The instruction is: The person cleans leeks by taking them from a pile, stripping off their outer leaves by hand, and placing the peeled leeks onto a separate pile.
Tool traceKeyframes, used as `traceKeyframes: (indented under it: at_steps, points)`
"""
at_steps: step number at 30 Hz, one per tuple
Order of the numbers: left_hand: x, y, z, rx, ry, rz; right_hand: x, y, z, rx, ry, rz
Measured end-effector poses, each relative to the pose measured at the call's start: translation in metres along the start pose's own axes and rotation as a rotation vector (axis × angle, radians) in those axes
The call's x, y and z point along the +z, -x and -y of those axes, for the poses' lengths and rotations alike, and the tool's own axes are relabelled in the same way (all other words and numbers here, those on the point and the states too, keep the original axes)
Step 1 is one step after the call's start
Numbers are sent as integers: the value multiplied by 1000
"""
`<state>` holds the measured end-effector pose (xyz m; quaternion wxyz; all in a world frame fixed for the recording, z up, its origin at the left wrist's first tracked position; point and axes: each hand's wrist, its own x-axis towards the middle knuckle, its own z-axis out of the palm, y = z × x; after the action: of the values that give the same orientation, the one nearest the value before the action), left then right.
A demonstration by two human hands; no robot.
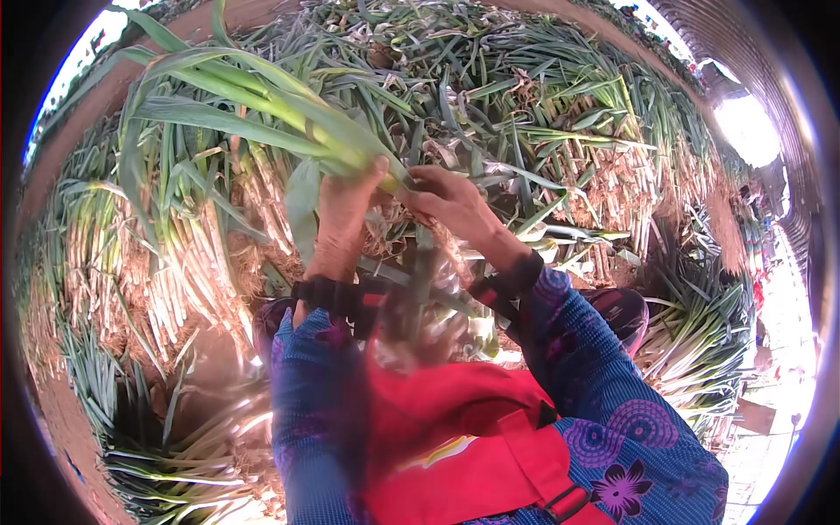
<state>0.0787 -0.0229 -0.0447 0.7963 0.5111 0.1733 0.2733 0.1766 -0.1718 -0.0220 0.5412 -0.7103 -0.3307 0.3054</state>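
My left hand [343, 208] is wrapped round a leek [293, 109], whose broad green leaves fan out to the upper left. Its paler lower part runs down to the right, partly behind my hands. Close beside it, my right hand [457, 208] has its fingers pinched together on the leek just below the left hand's grip. Whether it holds a single leaf or the stalk itself is hidden. Beneath both hands lie loose leaves and leek scraps [420, 280].
Leeks with pale stalks stand massed at the left [175, 254] and upper right [612, 175]. More leeks lie at the lower left [192, 451] and right [700, 350]. Leafy greens [394, 61] spread behind. A ribbed translucent sheet [744, 44] curves overhead at the right.
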Motion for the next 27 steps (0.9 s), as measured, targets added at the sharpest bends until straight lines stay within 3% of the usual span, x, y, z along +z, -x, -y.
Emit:
traceKeyframes:
  at_steps: [3,9,12,15,16,22,25,27]
  points:
    - [-3,1,-2,42,-3,-12,10,-13,-2,-185,78,-10]
    - [-8,3,-9,51,121,-8,32,-11,1,-178,-422,-96]
    - [-10,5,-10,34,195,-3,38,-11,4,-195,-426,-158]
    - [-13,6,-10,47,265,47,44,-13,-3,-289,-134,-321]
    - [-13,4,-9,63,260,16,47,-14,-4,-412,-74,-383]
    - [-17,7,-10,63,263,-10,49,-10,-7,-423,-238,-323]
    - [-22,4,-11,-54,286,-149,40,2,-1,-502,40,-386]
    - [-43,-2,-14,61,-46,-126,32,9,1,-627,156,-357]
